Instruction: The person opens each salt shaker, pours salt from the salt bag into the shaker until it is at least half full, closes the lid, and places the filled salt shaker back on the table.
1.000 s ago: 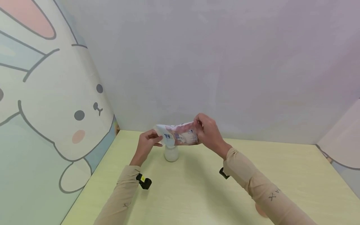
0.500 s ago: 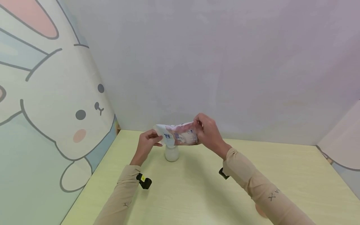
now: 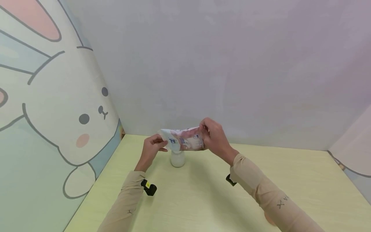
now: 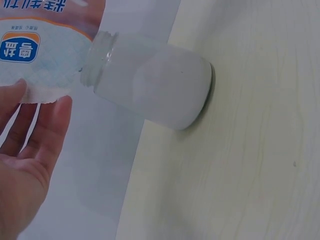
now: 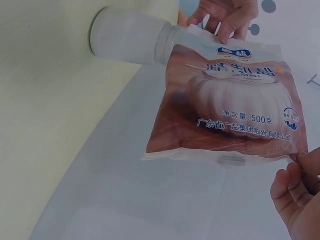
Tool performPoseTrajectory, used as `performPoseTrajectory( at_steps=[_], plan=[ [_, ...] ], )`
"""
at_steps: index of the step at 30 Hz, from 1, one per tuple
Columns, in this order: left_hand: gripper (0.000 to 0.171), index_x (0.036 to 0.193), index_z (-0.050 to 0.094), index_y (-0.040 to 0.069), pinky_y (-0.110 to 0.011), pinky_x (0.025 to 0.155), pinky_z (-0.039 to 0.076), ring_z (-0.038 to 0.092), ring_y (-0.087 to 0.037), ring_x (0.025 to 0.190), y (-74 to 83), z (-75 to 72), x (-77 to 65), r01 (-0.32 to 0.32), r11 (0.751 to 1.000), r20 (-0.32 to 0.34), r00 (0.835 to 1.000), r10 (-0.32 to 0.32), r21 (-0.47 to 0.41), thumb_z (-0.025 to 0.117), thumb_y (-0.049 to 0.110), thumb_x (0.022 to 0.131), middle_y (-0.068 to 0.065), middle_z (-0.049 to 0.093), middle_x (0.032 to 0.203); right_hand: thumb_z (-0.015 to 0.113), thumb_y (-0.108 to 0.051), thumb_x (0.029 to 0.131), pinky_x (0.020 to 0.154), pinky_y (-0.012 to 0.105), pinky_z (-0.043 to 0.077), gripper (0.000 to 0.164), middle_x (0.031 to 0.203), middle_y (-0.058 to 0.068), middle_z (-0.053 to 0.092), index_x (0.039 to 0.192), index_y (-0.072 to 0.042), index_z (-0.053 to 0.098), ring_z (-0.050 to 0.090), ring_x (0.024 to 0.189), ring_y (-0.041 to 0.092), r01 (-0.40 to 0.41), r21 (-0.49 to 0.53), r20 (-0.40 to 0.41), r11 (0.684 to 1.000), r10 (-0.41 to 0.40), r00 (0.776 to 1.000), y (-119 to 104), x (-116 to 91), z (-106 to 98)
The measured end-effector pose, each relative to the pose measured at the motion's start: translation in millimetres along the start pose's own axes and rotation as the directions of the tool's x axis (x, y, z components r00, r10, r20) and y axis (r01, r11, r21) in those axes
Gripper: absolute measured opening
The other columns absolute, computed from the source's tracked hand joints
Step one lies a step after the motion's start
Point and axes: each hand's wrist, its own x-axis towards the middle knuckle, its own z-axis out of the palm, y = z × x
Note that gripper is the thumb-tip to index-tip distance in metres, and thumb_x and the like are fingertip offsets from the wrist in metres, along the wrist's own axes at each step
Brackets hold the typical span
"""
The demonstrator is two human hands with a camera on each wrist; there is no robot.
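A brown and pale-blue plastic bag of salt (image 3: 187,142), printed 500 g, is held tilted above the table. My left hand (image 3: 152,146) pinches its pale torn end between thumb and fingers, as the left wrist view shows. At the opposite end, my right hand (image 3: 215,137) grips a corner, seen also in the right wrist view at the bag's lower right. Directly below the bag's pale end stands a glass jar (image 4: 152,80), upright on the table and filled with white contents. The bag hides part of the jar's mouth in the head view.
The pale yellow table (image 3: 185,196) meets a grey wall (image 3: 232,64) just behind the jar. On the left rises a panel with a cartoon rabbit (image 3: 63,112). Partly behind my right sleeve (image 3: 272,193) lies a round pinkish thing (image 3: 269,219).
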Motion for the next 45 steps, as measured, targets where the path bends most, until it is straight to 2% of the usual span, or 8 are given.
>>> performPoseTrajectory(
  at_steps=[4, 5, 12, 24, 28, 33, 40, 45],
  plan=[
    [0.016, 0.098, 0.064, -0.008, -0.046, 0.069, 0.057, 0.064, -0.028, 0.084, -2.2, 1.2, 1.3, 0.002, 1.000, 0.002, 1.000, -0.002, 0.006, 0.066, 0.002, 0.087, -0.029, 0.061, 0.099, 0.049, 0.019, 0.080, 0.049, 0.026, 0.034, 0.024, 0.073, 0.004, 0.049, 0.078, -0.005, 0.050, 0.040, 0.062, 0.014, -0.001, -0.010, -0.001, 1.000, 0.001, 1.000, 0, -2, -1],
    [0.016, 0.098, 0.065, -0.007, -0.044, 0.068, 0.057, 0.064, -0.026, 0.083, -5.8, 1.0, 2.5, -0.003, 1.000, 0.000, 1.000, 0.003, 0.007, 0.067, 0.003, 0.086, -0.028, 0.062, 0.099, 0.050, 0.019, 0.080, 0.048, 0.026, 0.034, 0.023, 0.073, 0.005, 0.049, 0.078, -0.004, 0.050, 0.040, 0.062, 0.014, -0.002, -0.010, -0.002, 1.000, 0.002, 1.000, 0, -2, -1],
    [0.016, 0.097, 0.064, -0.008, -0.044, 0.067, 0.058, 0.064, -0.028, 0.084, -5.6, 1.2, 1.5, 0.006, 1.000, 0.000, 1.000, -0.006, 0.004, 0.068, 0.002, 0.086, -0.022, 0.064, 0.096, 0.049, 0.019, 0.081, 0.048, 0.026, 0.034, 0.024, 0.073, 0.005, 0.049, 0.078, -0.004, 0.050, 0.040, 0.062, 0.014, -0.009, -0.005, -0.004, 1.000, 0.009, 1.000, 0, -2, -1],
    [0.017, 0.098, 0.064, -0.008, -0.045, 0.069, 0.057, 0.064, -0.027, 0.085, -7.8, 1.0, 1.8, 0.025, 1.000, -0.003, 1.000, -0.025, -0.004, 0.067, 0.002, 0.086, -0.028, 0.062, 0.100, 0.049, 0.020, 0.080, 0.049, 0.026, 0.035, 0.024, 0.073, 0.005, 0.049, 0.078, -0.004, 0.050, 0.041, 0.063, 0.015, -0.002, -0.004, -0.006, 1.000, 0.002, 1.000, 1, -2, 0],
    [0.016, 0.100, 0.064, -0.009, -0.047, 0.071, 0.056, 0.063, -0.033, 0.088, -6.5, 1.0, 1.6, 0.044, 0.999, 0.006, 0.999, -0.044, -0.015, 0.065, 0.000, 0.087, -0.028, 0.062, 0.102, 0.049, 0.019, 0.081, 0.050, 0.026, 0.035, 0.023, 0.073, 0.005, 0.049, 0.078, -0.004, 0.050, 0.040, 0.063, 0.014, 0.000, -0.007, -0.005, 1.000, 0.000, 1.000, 1, -3, 0],
    [0.015, 0.100, 0.062, -0.012, -0.054, 0.073, 0.054, 0.060, -0.043, 0.092, -0.4, 2.6, -0.3, 0.044, 0.999, 0.019, 0.999, -0.043, -0.027, 0.062, -0.005, 0.087, -0.028, 0.062, 0.101, 0.049, 0.019, 0.081, 0.050, 0.027, 0.035, 0.023, 0.073, 0.005, 0.049, 0.079, -0.004, 0.050, 0.040, 0.064, 0.015, 0.001, -0.006, -0.004, 1.000, -0.001, 1.000, 1, -3, 0],
    [0.014, 0.099, 0.061, -0.015, -0.055, 0.075, 0.053, 0.057, -0.047, 0.094, 21.7, 7.2, -9.7, 0.023, 1.000, 0.033, 0.999, -0.023, -0.009, 0.060, -0.007, 0.087, -0.039, 0.055, 0.105, 0.050, 0.018, 0.081, 0.050, 0.027, 0.035, 0.023, 0.074, 0.005, 0.048, 0.079, -0.004, 0.050, 0.040, 0.064, 0.015, -0.012, -0.002, 0.004, 1.000, 0.012, 1.000, 0, -4, -1],
    [0.014, 0.099, 0.061, -0.015, -0.055, 0.074, 0.053, 0.056, -0.050, 0.094, 21.9, 7.3, -10.4, 0.011, 1.000, 0.036, 0.999, -0.011, -0.017, 0.060, -0.007, 0.087, -0.038, 0.056, 0.102, 0.048, 0.019, 0.081, 0.050, 0.027, 0.034, 0.023, 0.073, 0.005, 0.048, 0.079, -0.004, 0.050, 0.039, 0.063, 0.015, -0.008, -0.006, 0.001, 1.000, 0.008, 1.000, 0, -4, -2]
  ],
)
